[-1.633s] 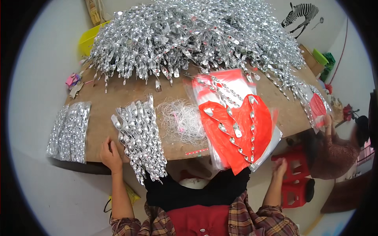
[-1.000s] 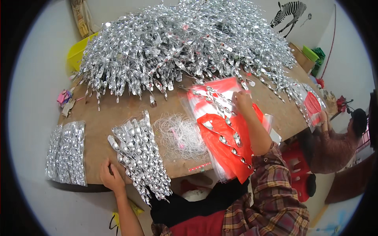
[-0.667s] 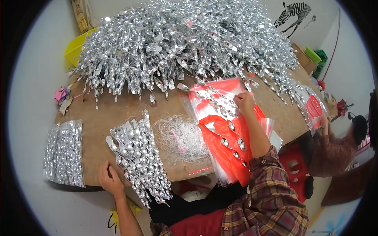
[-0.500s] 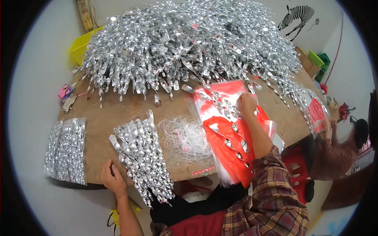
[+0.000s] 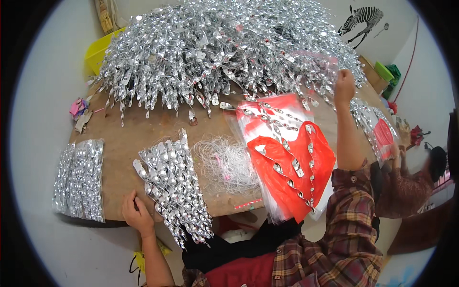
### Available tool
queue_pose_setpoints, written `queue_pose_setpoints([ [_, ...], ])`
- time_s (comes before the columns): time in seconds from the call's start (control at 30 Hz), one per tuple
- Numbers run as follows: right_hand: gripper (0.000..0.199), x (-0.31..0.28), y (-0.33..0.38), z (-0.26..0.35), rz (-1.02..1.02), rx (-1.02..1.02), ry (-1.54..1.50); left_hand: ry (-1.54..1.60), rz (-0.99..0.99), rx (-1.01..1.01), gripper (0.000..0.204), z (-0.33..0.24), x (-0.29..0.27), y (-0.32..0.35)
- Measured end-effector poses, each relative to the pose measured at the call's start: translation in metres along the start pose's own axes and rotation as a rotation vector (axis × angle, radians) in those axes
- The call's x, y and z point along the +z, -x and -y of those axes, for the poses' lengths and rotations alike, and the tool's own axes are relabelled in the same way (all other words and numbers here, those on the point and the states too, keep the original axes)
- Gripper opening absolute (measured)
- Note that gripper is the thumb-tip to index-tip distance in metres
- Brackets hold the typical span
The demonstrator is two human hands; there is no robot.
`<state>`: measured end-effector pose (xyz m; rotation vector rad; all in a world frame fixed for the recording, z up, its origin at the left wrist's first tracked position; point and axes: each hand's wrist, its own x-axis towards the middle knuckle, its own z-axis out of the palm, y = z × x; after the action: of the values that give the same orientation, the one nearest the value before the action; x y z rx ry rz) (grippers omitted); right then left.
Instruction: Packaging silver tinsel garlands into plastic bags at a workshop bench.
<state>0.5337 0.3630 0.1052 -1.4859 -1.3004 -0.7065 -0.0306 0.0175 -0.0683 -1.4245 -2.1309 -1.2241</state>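
Observation:
My left hand (image 5: 137,214) rests at the table's near edge with its fingers loosely bent and nothing in it. Just right of it lies a fanned bundle of twisted silver foil strips (image 5: 174,186), overhanging the edge. My right hand (image 5: 344,87) is raised by the right of the foil pile, fingers closed. A blurred pinkish film shows beside it; what the hand grips cannot be made out. Below it, a red plastic bag (image 5: 321,158) lies on a stack of clear and red bags (image 5: 279,103), with several loose twisted strips (image 5: 285,143) across them.
A large pile of silver twisted strips (image 5: 210,52) covers the far table. A packed bundle (image 5: 79,182) lies at left, tangled clear thread (image 5: 224,165) in the middle, a filled bag (image 5: 382,131) at right. Another person (image 5: 406,186) sits at the right. A yellow bin (image 5: 98,52) stands far left.
My right hand has moved up and right, from the bag stack to beside the pile. The red bag now lies spread more widely, with loose strips shifted on it. My left hand has stayed put.

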Motion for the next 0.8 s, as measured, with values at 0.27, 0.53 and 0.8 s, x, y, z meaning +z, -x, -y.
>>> queue_pose_setpoints([
  [0.27,0.008,-0.126,-0.001,0.125,0.013,-0.090,-0.594,0.148,0.097,-0.289,0.032,0.009,-0.011,0.008],
  [0.53,0.011,-0.215,0.056,0.197,0.074,-0.703,-0.599,0.482,-0.039,0.544,0.058,-0.170,-0.118,-0.063],
  [0.8,0.014,-0.249,0.099,0.211,0.194,-0.771,-0.701,0.338,0.244,0.802,0.034,-0.233,-0.117,-0.071],
])
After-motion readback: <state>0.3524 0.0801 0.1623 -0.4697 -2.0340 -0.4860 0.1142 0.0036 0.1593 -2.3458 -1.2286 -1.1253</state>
